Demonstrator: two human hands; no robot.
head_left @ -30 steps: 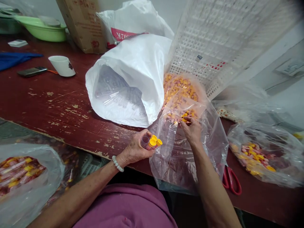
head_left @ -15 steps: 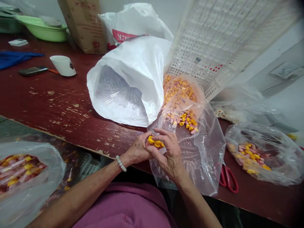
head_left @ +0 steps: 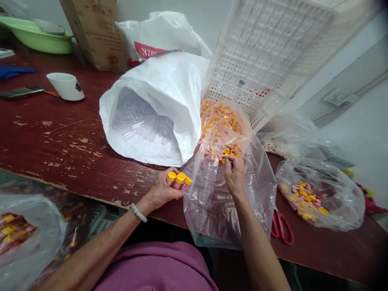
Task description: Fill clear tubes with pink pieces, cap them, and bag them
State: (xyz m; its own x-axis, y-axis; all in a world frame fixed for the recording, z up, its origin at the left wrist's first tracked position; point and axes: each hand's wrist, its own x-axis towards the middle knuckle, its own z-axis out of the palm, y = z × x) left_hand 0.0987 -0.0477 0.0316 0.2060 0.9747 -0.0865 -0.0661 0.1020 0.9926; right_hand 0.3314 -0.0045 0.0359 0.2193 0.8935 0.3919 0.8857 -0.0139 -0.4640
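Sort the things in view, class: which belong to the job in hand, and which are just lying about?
Likely the job's:
- capped tubes, in the left hand
- yellow-and-pink pieces, at the right hand
- clear bag holding them
- white sack of clear tubes

Apparently lying about:
- cup
- basin
- box
- scissors

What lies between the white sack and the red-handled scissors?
In the head view, the clear plastic bag lies between the white sack and the red-handled scissors; the right hand is in that stretch too.

Right hand (head_left: 235, 174) back at yellow caps (head_left: 232, 150)
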